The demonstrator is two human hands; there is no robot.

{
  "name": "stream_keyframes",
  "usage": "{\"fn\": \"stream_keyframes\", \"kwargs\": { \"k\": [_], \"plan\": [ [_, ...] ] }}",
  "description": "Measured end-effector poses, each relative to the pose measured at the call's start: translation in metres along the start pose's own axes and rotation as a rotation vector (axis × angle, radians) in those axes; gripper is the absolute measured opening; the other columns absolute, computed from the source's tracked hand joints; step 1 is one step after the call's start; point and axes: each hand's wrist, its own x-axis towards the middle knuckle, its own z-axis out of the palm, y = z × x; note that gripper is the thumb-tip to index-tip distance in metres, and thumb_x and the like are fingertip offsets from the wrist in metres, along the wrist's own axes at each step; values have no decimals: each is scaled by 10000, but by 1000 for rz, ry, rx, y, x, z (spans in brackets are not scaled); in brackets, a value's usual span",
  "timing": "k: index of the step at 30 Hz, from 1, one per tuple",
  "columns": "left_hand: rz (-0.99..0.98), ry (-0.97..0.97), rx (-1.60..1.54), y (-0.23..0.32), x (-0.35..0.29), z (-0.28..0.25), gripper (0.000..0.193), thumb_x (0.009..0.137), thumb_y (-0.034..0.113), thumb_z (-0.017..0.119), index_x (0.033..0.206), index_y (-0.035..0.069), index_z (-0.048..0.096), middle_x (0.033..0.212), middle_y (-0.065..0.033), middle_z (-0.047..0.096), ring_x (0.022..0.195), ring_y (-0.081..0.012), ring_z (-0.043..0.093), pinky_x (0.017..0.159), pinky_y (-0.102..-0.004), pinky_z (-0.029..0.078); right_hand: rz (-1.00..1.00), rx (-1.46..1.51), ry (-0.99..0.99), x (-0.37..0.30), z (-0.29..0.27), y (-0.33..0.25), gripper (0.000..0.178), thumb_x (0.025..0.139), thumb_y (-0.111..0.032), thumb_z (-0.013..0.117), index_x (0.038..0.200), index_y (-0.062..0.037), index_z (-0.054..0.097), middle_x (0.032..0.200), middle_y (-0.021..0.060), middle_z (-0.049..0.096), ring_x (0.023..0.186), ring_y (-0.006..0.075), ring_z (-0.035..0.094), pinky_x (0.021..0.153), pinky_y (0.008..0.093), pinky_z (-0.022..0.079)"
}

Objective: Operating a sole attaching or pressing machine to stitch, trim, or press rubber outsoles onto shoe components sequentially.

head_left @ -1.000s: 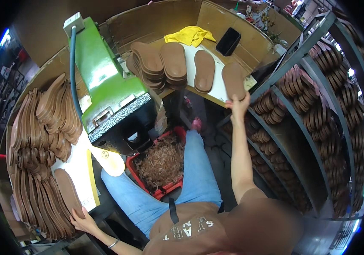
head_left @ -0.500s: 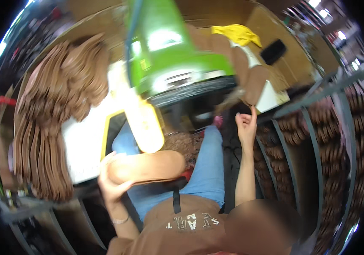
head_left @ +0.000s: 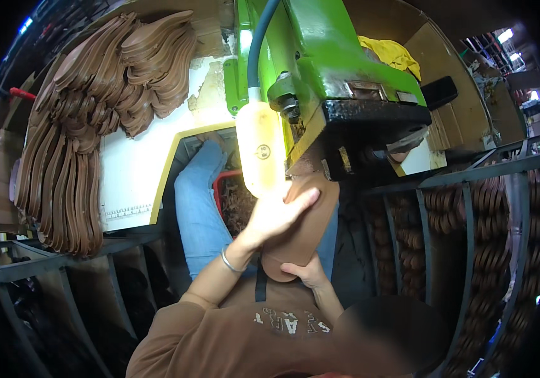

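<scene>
A brown shoe sole [head_left: 307, 227] is held over my lap, its far end at the working part of the green machine [head_left: 358, 60]. My left hand [head_left: 273, 217] grips the sole's left edge near that far end, its thumb lying across the top face. With the thumb on top, my right hand [head_left: 307, 272] holds the rounded near end; its other fingers are hidden underneath. A glowing lamp [head_left: 260, 148] hangs just beyond my left hand and hides part of its fingers. The machine's dark head [head_left: 371, 129] stands beyond the sole, to its right.
Several brown soles [head_left: 71, 176] are stacked along the white table [head_left: 131, 183] at left. A red bin [head_left: 222, 195] with brown scraps sits between my legs. Metal racks [head_left: 468, 233] filled with soles stand at right. A yellow cloth [head_left: 393, 55] and a dark phone-like object [head_left: 440, 92] lie behind the machine.
My left hand has carried the sole rightward and turned it lengthwise to the machine. My right hand has come back from the soles at right and taken the near end.
</scene>
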Motion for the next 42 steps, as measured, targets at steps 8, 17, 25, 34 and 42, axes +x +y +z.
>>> {"fn": "stream_keyframes", "kwargs": {
  "k": [8, 17, 25, 34, 42],
  "plan": [
    [164, 178, -150, -25, -18, 0, 197, 849, 104, 646, 981, -42, 641, 841, -43, 665, 733, -64, 574, 686, -217, 477, 23, 145, 111, -31, -41, -2, 570, 646, -28, 771, 1153, 75, 531, 1085, 121, 618, 979, 184, 594, 881, 307, 464],
    [210, 144, -256, -17, -15, 2, 206, 842, 81, 640, 1004, -44, 617, 899, -62, 649, 797, -95, 584, 731, -237, 481, -451, 256, 530, -5, -95, -95, 271, 815, -59, 617, 1047, -3, 491, 1022, 110, 577, 980, 198, 556, 889, 322, 439],
    [184, 131, -301, -33, -16, -15, 152, 815, 77, 683, 913, -34, 650, 762, -26, 642, 662, -94, 552, 611, -251, 471, -504, 313, 422, 69, -95, -165, 243, 871, -56, 558, 1094, 28, 514, 1018, 111, 586, 926, 187, 588, 830, 300, 479],
    [206, 185, -286, -20, -31, -62, 276, 775, 33, 687, 1024, -72, 630, 927, -98, 681, 898, -139, 623, 882, -279, 454, -563, 360, 320, 96, -43, -156, 318, 856, -9, 517, 1166, 58, 486, 1066, 106, 585, 936, 178, 591, 844, 284, 476],
    [107, 353, -406, -28, -59, -109, 326, 716, 19, 723, 998, -87, 601, 918, -119, 659, 849, -151, 619, 850, -265, 459, -572, 243, 371, 94, -2, -124, 265, 831, -15, 537, 1089, 42, 563, 1049, 107, 618, 914, 171, 607, 812, 274, 477]
  ]
}}
